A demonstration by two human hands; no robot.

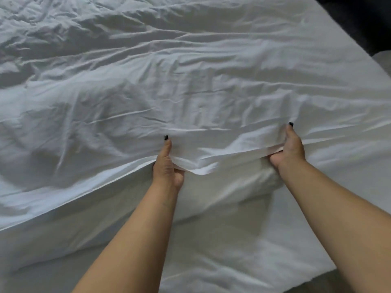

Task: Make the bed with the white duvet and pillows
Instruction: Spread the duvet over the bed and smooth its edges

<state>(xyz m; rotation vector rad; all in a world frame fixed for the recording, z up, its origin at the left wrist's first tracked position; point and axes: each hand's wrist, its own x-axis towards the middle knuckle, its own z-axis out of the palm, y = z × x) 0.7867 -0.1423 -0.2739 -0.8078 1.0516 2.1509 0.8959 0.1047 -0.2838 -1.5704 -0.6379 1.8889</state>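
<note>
A white, wrinkled duvet [190, 85] covers nearly the whole bed and fills most of the view. Its near edge runs from the lower left up to the right. My left hand [168, 166] grips that edge, thumb lying on top and fingers tucked under the fabric. About a forearm's length to the right, my right hand [289, 149] holds the same edge the same way, thumb on top. The cloth between my hands is bunched into a small fold. Under the lifted edge a white sheet [222, 246] shows. No pillows are in view.
The bed's right edge [349, 51] slants down from the top right, with a dark area [372, 17] beyond it. A strip of brownish floor [330, 282] shows at the bottom right, past the sheet's corner.
</note>
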